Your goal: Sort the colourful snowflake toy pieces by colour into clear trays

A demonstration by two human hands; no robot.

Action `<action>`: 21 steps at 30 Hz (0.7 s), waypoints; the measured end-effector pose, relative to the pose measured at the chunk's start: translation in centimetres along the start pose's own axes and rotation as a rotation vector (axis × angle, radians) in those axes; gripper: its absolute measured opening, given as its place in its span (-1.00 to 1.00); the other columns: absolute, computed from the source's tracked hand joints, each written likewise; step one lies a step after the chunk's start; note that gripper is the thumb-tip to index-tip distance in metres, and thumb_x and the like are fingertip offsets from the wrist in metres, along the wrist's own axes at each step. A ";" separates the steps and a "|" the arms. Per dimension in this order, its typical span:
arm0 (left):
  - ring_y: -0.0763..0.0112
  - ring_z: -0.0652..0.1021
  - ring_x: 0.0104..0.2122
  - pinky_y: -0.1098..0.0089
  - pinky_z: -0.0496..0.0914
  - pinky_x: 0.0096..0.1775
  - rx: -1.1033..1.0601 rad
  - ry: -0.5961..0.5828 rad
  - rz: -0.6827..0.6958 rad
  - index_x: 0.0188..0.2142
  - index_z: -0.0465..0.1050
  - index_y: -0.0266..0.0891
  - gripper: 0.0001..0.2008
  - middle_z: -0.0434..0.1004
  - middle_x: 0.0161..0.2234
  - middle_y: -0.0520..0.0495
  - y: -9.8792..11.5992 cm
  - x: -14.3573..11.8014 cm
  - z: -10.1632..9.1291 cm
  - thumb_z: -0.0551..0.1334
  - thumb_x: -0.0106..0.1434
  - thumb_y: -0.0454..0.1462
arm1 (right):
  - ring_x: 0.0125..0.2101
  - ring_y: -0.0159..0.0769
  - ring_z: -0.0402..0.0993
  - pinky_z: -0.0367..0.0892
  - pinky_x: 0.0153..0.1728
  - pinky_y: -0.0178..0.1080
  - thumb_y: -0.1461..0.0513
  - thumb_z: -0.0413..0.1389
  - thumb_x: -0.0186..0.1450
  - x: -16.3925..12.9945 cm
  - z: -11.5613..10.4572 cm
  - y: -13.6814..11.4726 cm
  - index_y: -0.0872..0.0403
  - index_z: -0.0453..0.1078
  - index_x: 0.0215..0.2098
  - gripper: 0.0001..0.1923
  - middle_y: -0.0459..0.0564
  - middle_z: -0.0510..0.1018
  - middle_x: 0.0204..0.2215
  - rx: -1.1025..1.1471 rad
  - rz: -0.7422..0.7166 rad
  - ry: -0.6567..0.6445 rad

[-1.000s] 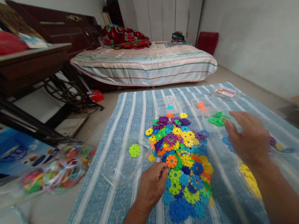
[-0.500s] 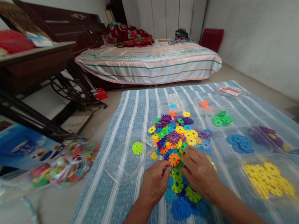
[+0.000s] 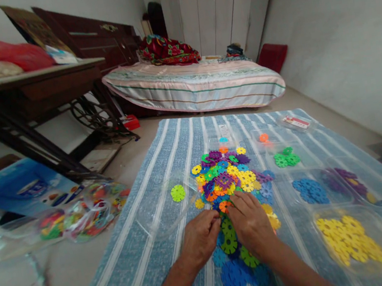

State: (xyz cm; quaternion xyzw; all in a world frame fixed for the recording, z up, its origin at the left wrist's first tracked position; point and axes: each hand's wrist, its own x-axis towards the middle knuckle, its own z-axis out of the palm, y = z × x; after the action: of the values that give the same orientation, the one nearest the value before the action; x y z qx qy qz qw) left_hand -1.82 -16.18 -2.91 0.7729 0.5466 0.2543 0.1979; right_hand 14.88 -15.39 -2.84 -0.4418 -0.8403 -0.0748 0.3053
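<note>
1. Head view: both hands on the near end of the pile of snowflake discs [image 3: 230,180], which lies mid-cloth on the striped blue cloth [image 3: 162,241].
2. Orange disc [image 3: 224,206] lies just beyond the fingertips, between the hands; right hand [image 3: 250,223] touches it, left hand [image 3: 201,237] just beside.
3. Both palms down, fingers curled and narrow; cannot tell whether either pinches a disc.
4. Sorted yellow discs [image 3: 350,238] sit well right.

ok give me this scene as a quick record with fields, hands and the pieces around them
left hand: resting on the near edge of the mixed pile
right hand: on the pile, fingertips at an orange piece
surface: blue striped cloth
sorted right: green pieces, blue pieces, yellow pieces
left of pile: lone lime piece
</note>
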 end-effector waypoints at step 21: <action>0.47 0.47 -0.43 0.50 0.26 -0.43 -0.008 0.013 -0.013 -0.38 0.38 -0.19 -0.86 0.45 -0.46 0.03 -0.1 -0.4 0.0 0.07 0.25 -0.29 | -0.21 0.00 0.45 0.29 -0.24 -0.08 0.24 -0.18 0.30 13.5 -5.9 14.5 0.28 0.49 -0.26 -0.58 0.33 0.51 -0.27 -0.413 0.616 -0.168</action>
State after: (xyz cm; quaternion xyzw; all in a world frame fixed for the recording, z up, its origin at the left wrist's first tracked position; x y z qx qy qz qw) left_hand -1.98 -16.49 -3.01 0.7668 0.5520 0.2603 0.1989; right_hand 23.20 0.33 7.58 -0.7304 -0.6575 -0.1109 0.1480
